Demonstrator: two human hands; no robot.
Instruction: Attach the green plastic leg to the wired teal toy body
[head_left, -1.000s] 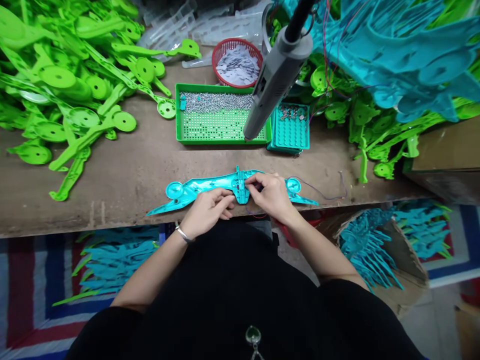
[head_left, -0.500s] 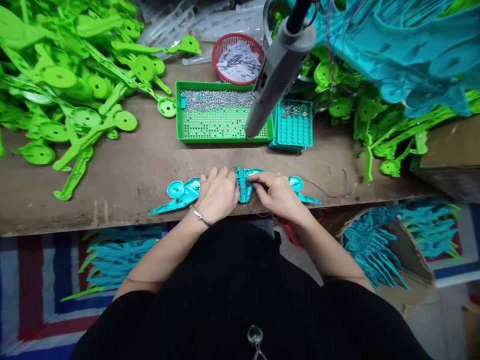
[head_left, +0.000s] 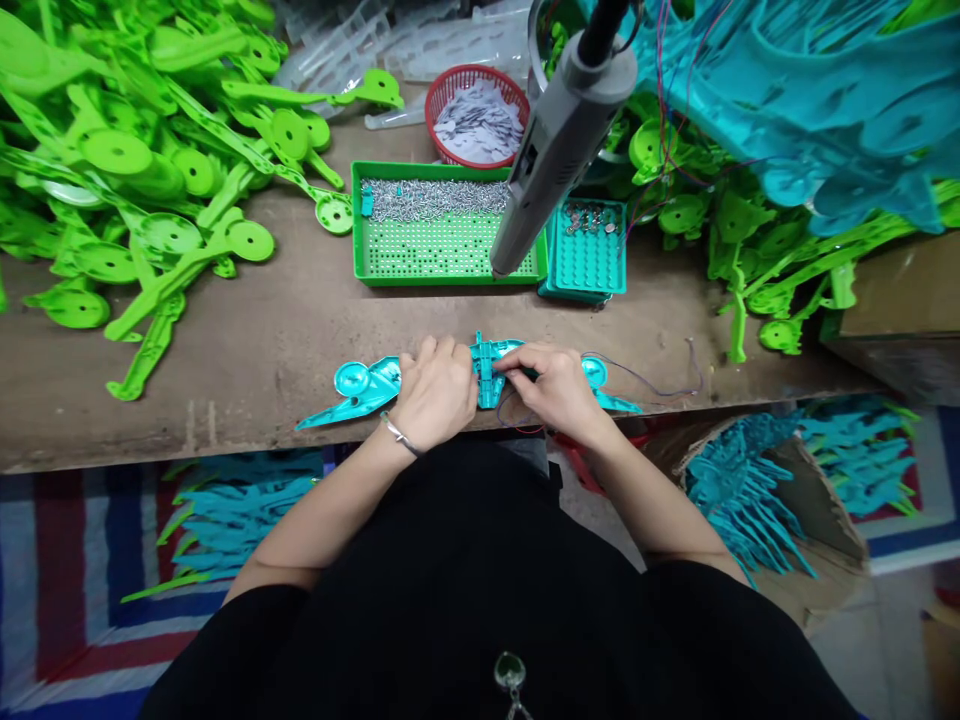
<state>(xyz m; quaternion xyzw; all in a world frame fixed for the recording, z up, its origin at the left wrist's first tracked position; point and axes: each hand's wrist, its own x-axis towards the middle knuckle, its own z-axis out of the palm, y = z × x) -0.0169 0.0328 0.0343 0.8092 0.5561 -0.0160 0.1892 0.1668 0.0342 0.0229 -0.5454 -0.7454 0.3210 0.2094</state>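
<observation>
A long teal plastic shell (head_left: 367, 385), bow-like with pointed ends and round discs, lies near the table's front edge. My left hand (head_left: 437, 388) is closed over its left half, next to the ribbed middle section. Across from it, my right hand (head_left: 551, 385) has thumb and forefinger pinched together at the right side of that middle section. Whatever sits between those fingertips is too small or hidden to name. A thin dark wire (head_left: 660, 390) runs over the table to the right of the shell, and another loop of wire shows below my right hand.
Behind the shell stand a green tray (head_left: 450, 280) of screws, a teal tray (head_left: 589, 255) with small metal parts and a red basket (head_left: 478, 160) of white pieces. A hanging electric screwdriver (head_left: 551, 150) reaches down over the trays. Green plastic parts (head_left: 120, 150) heap at left.
My right hand's fingers have shifted slightly at the middle of the shell. My left hand stays in place, and the shell has barely moved.
</observation>
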